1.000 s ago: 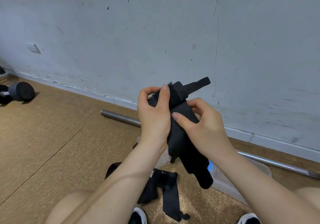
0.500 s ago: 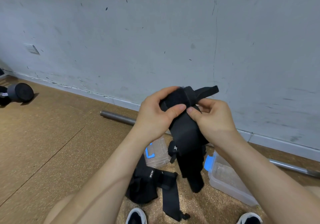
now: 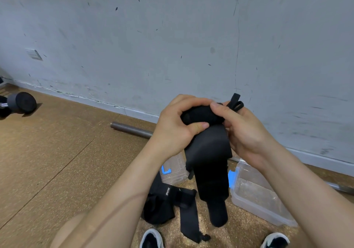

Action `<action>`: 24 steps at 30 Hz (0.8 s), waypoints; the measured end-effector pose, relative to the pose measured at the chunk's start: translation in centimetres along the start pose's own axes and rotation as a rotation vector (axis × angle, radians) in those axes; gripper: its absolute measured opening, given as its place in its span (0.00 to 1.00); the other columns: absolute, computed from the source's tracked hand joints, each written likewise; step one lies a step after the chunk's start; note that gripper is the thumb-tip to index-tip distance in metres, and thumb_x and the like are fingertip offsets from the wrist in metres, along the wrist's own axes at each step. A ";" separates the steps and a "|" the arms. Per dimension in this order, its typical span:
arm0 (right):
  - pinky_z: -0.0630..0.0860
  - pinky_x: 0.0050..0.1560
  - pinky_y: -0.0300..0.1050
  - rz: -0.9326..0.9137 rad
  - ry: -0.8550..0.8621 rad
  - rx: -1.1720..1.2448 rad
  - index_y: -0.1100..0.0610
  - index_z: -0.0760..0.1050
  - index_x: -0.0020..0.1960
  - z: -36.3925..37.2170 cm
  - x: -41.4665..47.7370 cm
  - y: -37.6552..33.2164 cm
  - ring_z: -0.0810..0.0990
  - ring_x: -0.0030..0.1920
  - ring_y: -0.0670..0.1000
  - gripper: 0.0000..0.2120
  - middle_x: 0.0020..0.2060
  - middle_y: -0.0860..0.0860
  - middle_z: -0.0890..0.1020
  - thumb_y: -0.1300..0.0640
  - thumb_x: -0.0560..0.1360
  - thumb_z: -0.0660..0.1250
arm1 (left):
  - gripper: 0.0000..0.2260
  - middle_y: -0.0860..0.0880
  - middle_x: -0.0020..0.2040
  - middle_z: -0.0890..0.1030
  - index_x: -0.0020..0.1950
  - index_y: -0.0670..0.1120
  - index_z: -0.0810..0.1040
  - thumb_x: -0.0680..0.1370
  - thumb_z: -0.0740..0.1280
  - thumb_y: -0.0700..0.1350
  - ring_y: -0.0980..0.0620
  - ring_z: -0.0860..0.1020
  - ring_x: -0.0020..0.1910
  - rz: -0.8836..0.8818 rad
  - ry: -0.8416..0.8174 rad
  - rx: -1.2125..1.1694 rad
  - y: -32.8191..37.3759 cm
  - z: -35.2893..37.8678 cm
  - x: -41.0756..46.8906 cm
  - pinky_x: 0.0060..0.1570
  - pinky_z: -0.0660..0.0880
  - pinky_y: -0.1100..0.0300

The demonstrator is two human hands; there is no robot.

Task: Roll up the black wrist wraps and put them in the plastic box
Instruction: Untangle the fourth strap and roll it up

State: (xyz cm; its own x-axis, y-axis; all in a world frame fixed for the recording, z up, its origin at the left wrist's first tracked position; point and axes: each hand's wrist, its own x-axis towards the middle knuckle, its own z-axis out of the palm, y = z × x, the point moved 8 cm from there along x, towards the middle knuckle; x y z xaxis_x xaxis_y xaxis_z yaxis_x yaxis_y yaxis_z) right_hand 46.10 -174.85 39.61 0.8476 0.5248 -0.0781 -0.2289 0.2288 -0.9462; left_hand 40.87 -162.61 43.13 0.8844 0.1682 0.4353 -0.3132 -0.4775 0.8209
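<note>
Both hands hold a black wrist wrap [image 3: 208, 157] in the air in front of the wall. My left hand [image 3: 178, 127] grips the rolled top end, thumb pressed under the roll. My right hand [image 3: 243, 131] pinches the same roll from the right, and a thumb loop sticks out above it. The rest of the wrap hangs straight down. A second black wrist wrap [image 3: 172, 203] lies loose on the floor below. The clear plastic box [image 3: 256, 196] with a blue latch stands open on the floor at the right, partly behind my right forearm.
The box's clear lid [image 3: 174, 171] lies on the floor behind the hanging wrap. A steel bar [image 3: 130, 129] runs along the base of the grey wall. A dumbbell [image 3: 21, 103] sits far left. My shoes [image 3: 151, 238] show at the bottom edge on the cork floor.
The roll at the top of the wrap has grown and the hanging tail is shorter. Both hands have shifted slightly right and closed tighter round the roll.
</note>
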 end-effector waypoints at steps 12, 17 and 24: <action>0.81 0.42 0.46 -0.040 -0.143 -0.123 0.50 0.74 0.54 -0.9 0.7 -1.0 0.84 0.45 0.50 0.19 0.44 0.50 0.83 0.58 0.66 0.74 | 0.11 0.53 0.44 0.84 0.52 0.53 0.81 0.74 0.74 0.41 0.52 0.82 0.50 -0.365 -0.006 -0.365 -2.5 -0.2 -0.4 0.42 0.78 0.60; 0.79 0.38 0.42 -0.077 -0.162 -0.145 0.59 0.79 0.55 -0.6 0.7 -1.0 0.84 0.43 0.50 0.17 0.40 0.52 0.84 0.57 0.67 0.74 | 0.16 0.47 0.52 0.82 0.58 0.50 0.81 0.73 0.75 0.36 0.57 0.82 0.49 -0.307 -0.058 -0.279 -2.0 0.2 -0.4 0.44 0.79 0.61; 0.80 0.41 0.45 -0.119 -0.125 -0.177 0.56 0.79 0.53 -1.2 0.9 -1.0 0.82 0.42 0.54 0.21 0.41 0.57 0.81 0.65 0.62 0.77 | 0.14 0.51 0.43 0.85 0.59 0.43 0.80 0.75 0.71 0.46 0.55 0.84 0.44 -0.479 -0.196 -0.393 -2.2 1.2 -0.8 0.39 0.79 0.64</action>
State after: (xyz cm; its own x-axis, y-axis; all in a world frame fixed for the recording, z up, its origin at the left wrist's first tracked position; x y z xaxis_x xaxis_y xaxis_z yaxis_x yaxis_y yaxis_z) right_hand 47.64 -175.57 40.12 0.7950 0.6029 0.0666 -0.0340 0.1539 -0.9875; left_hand 41.28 -162.76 40.57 0.9927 0.1064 -0.0577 0.0613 -0.0310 0.9976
